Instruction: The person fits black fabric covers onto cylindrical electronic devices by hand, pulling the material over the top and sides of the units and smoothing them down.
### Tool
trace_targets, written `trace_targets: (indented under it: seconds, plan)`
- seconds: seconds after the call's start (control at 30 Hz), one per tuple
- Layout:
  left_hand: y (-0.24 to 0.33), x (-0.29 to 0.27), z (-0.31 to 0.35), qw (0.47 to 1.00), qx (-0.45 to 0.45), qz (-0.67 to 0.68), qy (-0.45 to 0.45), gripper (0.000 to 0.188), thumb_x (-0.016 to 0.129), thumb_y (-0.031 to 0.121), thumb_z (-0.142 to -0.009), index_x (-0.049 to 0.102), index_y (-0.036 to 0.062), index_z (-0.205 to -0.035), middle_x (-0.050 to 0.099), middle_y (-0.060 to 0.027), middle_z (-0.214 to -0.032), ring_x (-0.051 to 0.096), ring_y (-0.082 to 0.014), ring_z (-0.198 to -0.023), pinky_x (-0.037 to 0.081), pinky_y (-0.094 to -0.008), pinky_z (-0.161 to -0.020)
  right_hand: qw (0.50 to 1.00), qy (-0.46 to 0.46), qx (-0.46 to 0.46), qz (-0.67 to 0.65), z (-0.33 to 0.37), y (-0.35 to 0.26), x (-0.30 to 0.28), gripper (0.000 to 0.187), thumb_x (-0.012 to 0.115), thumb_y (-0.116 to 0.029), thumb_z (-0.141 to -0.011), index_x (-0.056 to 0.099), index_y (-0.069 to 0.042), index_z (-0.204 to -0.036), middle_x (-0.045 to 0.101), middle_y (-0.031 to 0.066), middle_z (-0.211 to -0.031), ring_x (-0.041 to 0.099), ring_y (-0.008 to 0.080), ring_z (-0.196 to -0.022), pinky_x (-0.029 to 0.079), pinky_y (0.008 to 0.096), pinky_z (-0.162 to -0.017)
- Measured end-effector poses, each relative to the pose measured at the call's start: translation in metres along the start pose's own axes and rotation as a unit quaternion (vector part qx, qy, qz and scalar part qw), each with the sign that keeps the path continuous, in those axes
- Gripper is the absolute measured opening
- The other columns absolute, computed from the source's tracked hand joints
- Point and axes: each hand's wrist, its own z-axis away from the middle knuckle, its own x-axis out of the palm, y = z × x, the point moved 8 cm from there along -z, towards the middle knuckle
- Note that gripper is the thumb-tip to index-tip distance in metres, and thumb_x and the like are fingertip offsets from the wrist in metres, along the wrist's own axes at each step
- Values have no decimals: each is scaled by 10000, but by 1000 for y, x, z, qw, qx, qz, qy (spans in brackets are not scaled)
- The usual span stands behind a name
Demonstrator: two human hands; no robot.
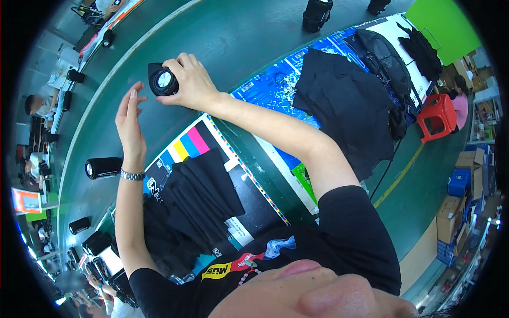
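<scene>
My right hand (192,80) grips a black cylindrical speaker (164,79) with a round silver end cap, held over the green work surface (233,32). What looks like a flap of dark material sticks up beside the speaker's top. Just left of it, my left hand (131,119) is raised with its fingers stretched out and nothing in them. A metal-banded watch (132,174) is on my left wrist. Close to that wrist, another black cylindrical speaker (103,167) lies on its side.
Folded black cloths (199,191) lie on a printed board nearest me. More black cloth (339,103) and a black bag (379,58) cover a blue printed sheet at right. A dark cylinder (317,15) stands at the far edge. Beyond the bag is a red stool (437,117).
</scene>
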Motion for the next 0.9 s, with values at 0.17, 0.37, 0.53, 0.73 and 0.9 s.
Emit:
trace_targets:
  seconds: [0.17, 0.37, 0.53, 0.73, 0.9]
  plan:
    - [11, 36, -46, 985, 82, -137, -70, 374, 598, 311, -927, 637, 23, -1161, 637, -51, -1082, 547, -96, -904, 417, -226, -821, 997, -33, 59, -34, 9, 5, -6, 793, 839, -459, -611, 490, -32, -1182, 511, 170, -1047, 493, 340, -1078, 443, 431, -893]
    - [-21, 41, -54, 981, -47, -135, -131, 299, 628, 313, -909, 697, 35, -993, 632, 31, -828, 555, -54, -809, 415, -195, -708, 962, -70, 165, -204, 21, 26, 0, 887, 828, -496, -626, 431, 12, -1235, 569, 242, -1088, 590, 349, -1031, 482, 391, -887]
    - [39, 63, -30, 939, 275, -191, -77, 214, 635, 139, -892, 661, -65, -950, 633, -63, -935, 572, -112, -871, 434, -228, -774, 957, -17, 219, -189, 23, 48, -15, 1039, 865, -485, -548, 400, 107, -1263, 634, 264, -1032, 651, 353, -956, 514, 365, -829]
    - [37, 58, -5, 943, 302, -140, 17, 189, 619, 129, -901, 682, -48, -925, 624, -61, -907, 574, -129, -839, 439, -233, -752, 958, -80, 202, -189, 18, 53, -7, 842, 842, -467, -619, 509, 48, -1195, 637, 183, -1065, 639, 240, -983, 508, 317, -849]
    - [32, 54, -23, 955, 270, -122, -2, 189, 630, 143, -897, 683, -32, -944, 628, -50, -910, 568, -118, -825, 442, -234, -724, 947, -120, 212, -210, 18, 60, -6, 808, 830, -491, -619, 544, 43, -1153, 632, 171, -1047, 632, 231, -955, 502, 315, -844]
